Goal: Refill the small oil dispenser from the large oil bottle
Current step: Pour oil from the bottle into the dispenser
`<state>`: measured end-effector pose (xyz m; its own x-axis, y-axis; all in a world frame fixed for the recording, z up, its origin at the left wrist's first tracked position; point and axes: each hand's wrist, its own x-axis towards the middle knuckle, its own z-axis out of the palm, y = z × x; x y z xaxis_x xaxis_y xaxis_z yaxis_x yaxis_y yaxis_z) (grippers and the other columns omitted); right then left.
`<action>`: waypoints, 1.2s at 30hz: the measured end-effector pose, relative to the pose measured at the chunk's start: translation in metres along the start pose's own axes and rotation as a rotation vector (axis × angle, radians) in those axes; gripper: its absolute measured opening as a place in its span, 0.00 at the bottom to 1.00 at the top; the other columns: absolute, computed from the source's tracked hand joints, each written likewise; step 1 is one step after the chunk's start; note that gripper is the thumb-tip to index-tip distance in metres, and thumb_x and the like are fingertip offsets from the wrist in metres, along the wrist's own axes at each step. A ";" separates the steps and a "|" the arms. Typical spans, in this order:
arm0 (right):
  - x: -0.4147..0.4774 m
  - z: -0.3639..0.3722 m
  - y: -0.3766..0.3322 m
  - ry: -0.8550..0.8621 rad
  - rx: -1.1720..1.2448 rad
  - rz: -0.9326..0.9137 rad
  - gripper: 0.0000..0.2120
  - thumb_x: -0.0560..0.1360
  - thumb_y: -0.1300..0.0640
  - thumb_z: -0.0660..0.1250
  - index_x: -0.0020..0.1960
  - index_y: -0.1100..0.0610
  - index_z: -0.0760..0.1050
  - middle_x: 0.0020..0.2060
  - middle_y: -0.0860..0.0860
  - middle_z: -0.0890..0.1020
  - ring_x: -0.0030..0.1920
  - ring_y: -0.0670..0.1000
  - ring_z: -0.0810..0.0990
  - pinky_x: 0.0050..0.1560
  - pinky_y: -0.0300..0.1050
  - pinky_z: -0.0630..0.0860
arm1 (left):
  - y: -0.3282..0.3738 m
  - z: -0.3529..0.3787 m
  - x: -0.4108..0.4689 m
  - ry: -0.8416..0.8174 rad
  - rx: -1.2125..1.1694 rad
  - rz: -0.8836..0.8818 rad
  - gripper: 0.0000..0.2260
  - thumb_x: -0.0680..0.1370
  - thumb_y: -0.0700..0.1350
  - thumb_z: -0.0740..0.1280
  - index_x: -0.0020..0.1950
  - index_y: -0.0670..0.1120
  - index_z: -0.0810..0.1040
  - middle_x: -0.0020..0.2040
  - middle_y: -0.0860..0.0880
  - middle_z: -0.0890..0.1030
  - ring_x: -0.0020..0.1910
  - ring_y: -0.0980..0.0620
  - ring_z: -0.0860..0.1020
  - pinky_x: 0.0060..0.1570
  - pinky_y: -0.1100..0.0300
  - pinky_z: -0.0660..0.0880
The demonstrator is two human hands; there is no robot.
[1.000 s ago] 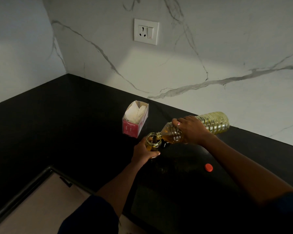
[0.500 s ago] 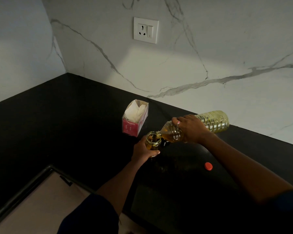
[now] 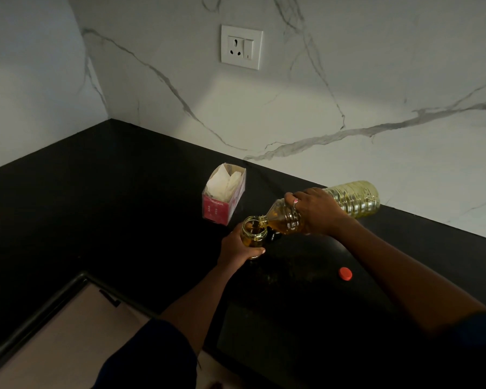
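Note:
A large clear plastic oil bottle [image 3: 354, 199] lies tipped almost flat above the black counter, its mouth resting at the rim of the small glass oil dispenser [image 3: 253, 230]. My right hand [image 3: 316, 210] grips the bottle around its shoulder. Yellow oil fills the bottle's lower neck and shows inside the dispenser. My left hand [image 3: 237, 247] wraps the dispenser's body and holds it upright on the counter. The bottle's red cap [image 3: 345, 273] lies loose on the counter to the right, apart from both hands.
A pink open box of white tissues [image 3: 223, 196] stands just behind and left of the dispenser. A small dark object [image 3: 274, 234] sits behind the dispenser. The marble wall with a socket [image 3: 241, 46] rises at the back. The counter's front edge [image 3: 68, 290] drops off at lower left.
Both hands hold nearly the same pose. The bottle stays tipped at the dispenser's rim, and the view has shifted only slightly.

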<state>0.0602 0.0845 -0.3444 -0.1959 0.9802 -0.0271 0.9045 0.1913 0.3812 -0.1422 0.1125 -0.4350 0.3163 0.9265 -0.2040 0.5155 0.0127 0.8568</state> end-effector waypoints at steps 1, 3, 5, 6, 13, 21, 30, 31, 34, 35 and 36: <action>0.000 0.000 0.000 -0.001 -0.001 0.000 0.43 0.64 0.43 0.75 0.71 0.53 0.57 0.63 0.54 0.74 0.61 0.55 0.73 0.66 0.51 0.67 | 0.000 0.000 0.000 0.000 0.002 0.001 0.32 0.64 0.44 0.78 0.65 0.48 0.70 0.62 0.49 0.76 0.64 0.50 0.73 0.59 0.62 0.68; 0.000 -0.001 0.000 -0.003 0.005 -0.001 0.43 0.65 0.44 0.75 0.71 0.53 0.57 0.63 0.54 0.73 0.61 0.55 0.73 0.66 0.51 0.67 | 0.000 -0.001 0.000 0.001 0.005 0.002 0.32 0.64 0.43 0.78 0.65 0.48 0.70 0.62 0.48 0.76 0.63 0.50 0.73 0.60 0.61 0.69; -0.001 -0.002 0.000 -0.004 -0.002 -0.003 0.43 0.65 0.44 0.74 0.72 0.54 0.56 0.64 0.54 0.73 0.62 0.55 0.73 0.66 0.50 0.66 | 0.000 -0.001 0.000 0.001 -0.001 0.000 0.32 0.64 0.43 0.78 0.66 0.48 0.70 0.62 0.48 0.77 0.63 0.50 0.73 0.60 0.60 0.69; -0.002 -0.003 0.000 -0.005 -0.007 -0.002 0.43 0.65 0.44 0.74 0.72 0.54 0.56 0.64 0.54 0.73 0.62 0.55 0.73 0.66 0.50 0.66 | 0.000 -0.001 0.000 0.001 -0.005 -0.001 0.33 0.64 0.43 0.78 0.66 0.48 0.70 0.62 0.48 0.77 0.63 0.50 0.73 0.60 0.60 0.69; -0.001 -0.003 0.000 -0.003 -0.010 -0.003 0.43 0.65 0.44 0.74 0.72 0.54 0.56 0.63 0.54 0.73 0.61 0.55 0.73 0.64 0.50 0.67 | 0.000 -0.001 0.000 0.002 -0.003 0.000 0.32 0.64 0.43 0.78 0.65 0.48 0.70 0.62 0.48 0.76 0.64 0.50 0.73 0.62 0.58 0.70; 0.000 -0.003 -0.001 -0.002 -0.010 -0.004 0.44 0.64 0.44 0.75 0.72 0.53 0.57 0.63 0.54 0.73 0.61 0.55 0.73 0.65 0.50 0.66 | -0.001 0.000 0.001 -0.009 -0.020 0.000 0.33 0.64 0.42 0.78 0.66 0.48 0.70 0.62 0.48 0.76 0.64 0.50 0.73 0.62 0.58 0.70; -0.002 -0.005 -0.001 0.002 -0.001 -0.004 0.43 0.65 0.45 0.75 0.72 0.54 0.57 0.62 0.54 0.74 0.60 0.55 0.73 0.65 0.50 0.67 | -0.001 0.000 0.002 0.005 -0.019 0.002 0.33 0.63 0.43 0.78 0.66 0.48 0.70 0.62 0.48 0.77 0.63 0.50 0.74 0.62 0.58 0.71; -0.002 -0.005 -0.001 0.002 -0.002 -0.004 0.43 0.65 0.44 0.74 0.72 0.54 0.57 0.62 0.54 0.74 0.61 0.55 0.73 0.65 0.50 0.67 | -0.001 0.000 0.002 0.004 -0.019 0.000 0.33 0.63 0.43 0.78 0.66 0.48 0.70 0.62 0.48 0.77 0.63 0.50 0.73 0.62 0.58 0.70; -0.001 -0.005 -0.001 -0.001 -0.006 -0.003 0.43 0.65 0.44 0.74 0.72 0.54 0.56 0.63 0.54 0.73 0.61 0.55 0.73 0.65 0.50 0.67 | -0.001 0.001 0.002 0.005 -0.018 -0.004 0.33 0.63 0.43 0.78 0.66 0.48 0.70 0.62 0.49 0.77 0.63 0.50 0.73 0.61 0.59 0.70; -0.001 -0.005 -0.001 -0.001 -0.008 -0.003 0.43 0.65 0.43 0.74 0.72 0.54 0.56 0.63 0.54 0.73 0.61 0.55 0.73 0.65 0.50 0.67 | -0.002 0.001 0.002 0.005 -0.021 -0.003 0.33 0.63 0.43 0.78 0.66 0.48 0.70 0.62 0.49 0.77 0.63 0.50 0.73 0.61 0.59 0.70; -0.001 -0.005 -0.001 -0.002 -0.008 -0.003 0.43 0.65 0.44 0.74 0.72 0.54 0.56 0.63 0.54 0.73 0.61 0.55 0.73 0.65 0.50 0.67 | -0.002 0.001 0.002 0.005 -0.024 -0.003 0.33 0.63 0.42 0.78 0.66 0.48 0.70 0.61 0.49 0.77 0.63 0.51 0.74 0.61 0.60 0.70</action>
<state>0.0580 0.0834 -0.3402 -0.1979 0.9798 -0.0301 0.9007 0.1939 0.3889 -0.1419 0.1142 -0.4371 0.3113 0.9281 -0.2041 0.4966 0.0242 0.8676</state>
